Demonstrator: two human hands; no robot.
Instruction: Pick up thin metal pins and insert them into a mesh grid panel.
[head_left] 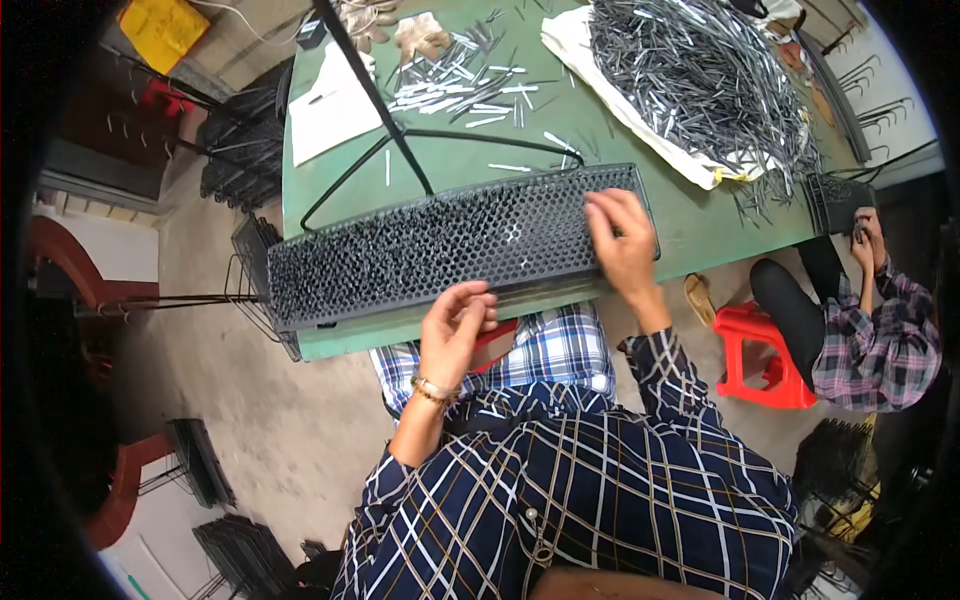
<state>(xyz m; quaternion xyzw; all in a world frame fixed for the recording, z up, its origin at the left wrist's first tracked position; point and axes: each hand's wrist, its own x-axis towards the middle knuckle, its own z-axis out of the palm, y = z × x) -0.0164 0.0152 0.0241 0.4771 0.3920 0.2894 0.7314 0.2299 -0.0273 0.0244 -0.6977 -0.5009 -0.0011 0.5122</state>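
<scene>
Apparently, the long black honeycomb-mesh panel is set along the near edge of the green counter so I can work across it from my station. Beyond my right hand, slim dark strips are heaped on a white sack, probably for easy reach. That hand is half-curled over the panel's right end; my left hand is loosely curled, with the panel just ahead. Whether either pinches anything, I cannot tell.

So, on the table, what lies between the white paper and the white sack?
The head view shows loose dark and silvery strips scattered on the green table, with a pale glove at their far side.
</scene>
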